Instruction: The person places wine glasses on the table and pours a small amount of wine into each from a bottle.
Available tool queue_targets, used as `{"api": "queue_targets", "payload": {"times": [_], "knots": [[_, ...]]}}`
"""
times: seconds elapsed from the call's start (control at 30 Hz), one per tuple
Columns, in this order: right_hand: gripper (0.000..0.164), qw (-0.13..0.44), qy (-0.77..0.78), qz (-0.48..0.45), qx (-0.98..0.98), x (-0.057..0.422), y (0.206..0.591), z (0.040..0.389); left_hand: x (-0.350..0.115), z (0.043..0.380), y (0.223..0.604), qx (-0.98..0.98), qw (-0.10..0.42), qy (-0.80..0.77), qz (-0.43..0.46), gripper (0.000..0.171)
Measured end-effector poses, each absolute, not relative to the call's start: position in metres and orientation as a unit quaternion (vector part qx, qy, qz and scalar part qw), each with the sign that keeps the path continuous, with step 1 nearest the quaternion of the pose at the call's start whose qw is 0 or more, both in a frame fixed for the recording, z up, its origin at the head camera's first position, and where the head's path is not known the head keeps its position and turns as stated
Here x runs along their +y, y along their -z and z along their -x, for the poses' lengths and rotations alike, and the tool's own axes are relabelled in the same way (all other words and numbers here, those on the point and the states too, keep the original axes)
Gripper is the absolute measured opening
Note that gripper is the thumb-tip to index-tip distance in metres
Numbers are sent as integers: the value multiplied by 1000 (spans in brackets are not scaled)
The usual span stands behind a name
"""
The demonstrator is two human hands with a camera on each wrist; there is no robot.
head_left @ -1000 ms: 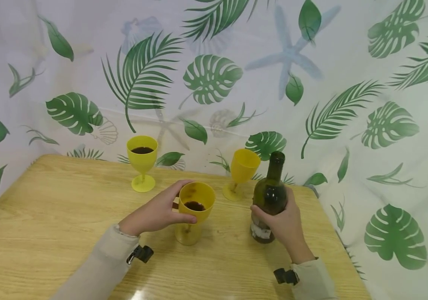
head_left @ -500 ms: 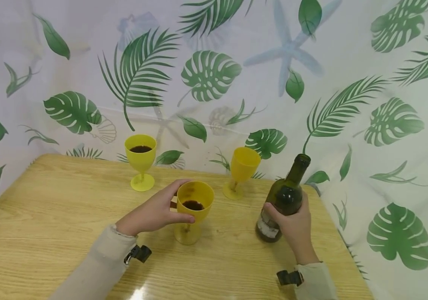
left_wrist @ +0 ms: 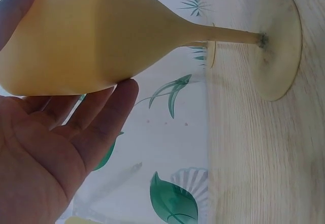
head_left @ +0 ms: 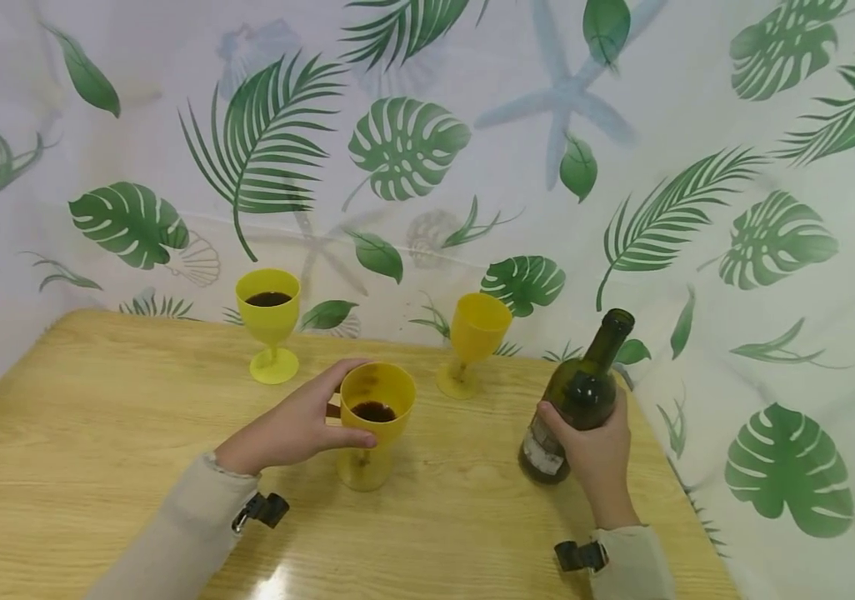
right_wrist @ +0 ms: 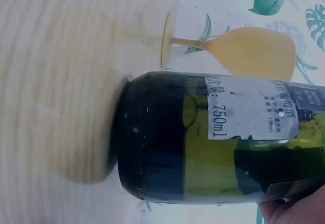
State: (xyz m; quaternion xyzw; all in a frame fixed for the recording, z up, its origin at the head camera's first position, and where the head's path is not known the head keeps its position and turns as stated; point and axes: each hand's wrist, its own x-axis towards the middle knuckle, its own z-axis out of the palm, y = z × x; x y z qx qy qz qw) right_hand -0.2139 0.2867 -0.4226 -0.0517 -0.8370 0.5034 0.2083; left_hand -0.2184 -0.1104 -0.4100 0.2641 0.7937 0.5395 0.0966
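My left hand (head_left: 288, 429) holds a yellow goblet (head_left: 390, 432) by its bowl, thumb on the near side and fingers behind. Some dark liquid lies in it. In the left wrist view the goblet's foot (left_wrist: 277, 43) stands on the wooden table. On the right, my right hand (head_left: 598, 450) grips a green glass wine bottle (head_left: 585, 396) round its body. The uncorked neck leans away to the right. A worn white label (right_wrist: 251, 107) shows in the right wrist view. Whether the bottle's base touches the table I cannot tell.
A second yellow goblet (head_left: 270, 312) with dark liquid stands at the back left. Behind, between my hands, stands a third goblet (head_left: 478, 329); its contents are hidden. A leaf-printed cloth (head_left: 412, 150) hangs along the far edge of the wooden table (head_left: 135, 400).
The bottle has gone from nearly upright to leaning right, and my right hand has moved rightward with it. My left hand keeps its hold on the goblet. The head view has shifted slightly.
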Motion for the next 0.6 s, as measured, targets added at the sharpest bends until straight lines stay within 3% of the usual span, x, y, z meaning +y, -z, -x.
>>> {"api": "queue_targets", "payload": {"times": [0.6], "knots": [[90, 223, -525, 63, -819, 295, 432, 220, -110, 216, 408, 794, 103, -539, -262, 86]]}}
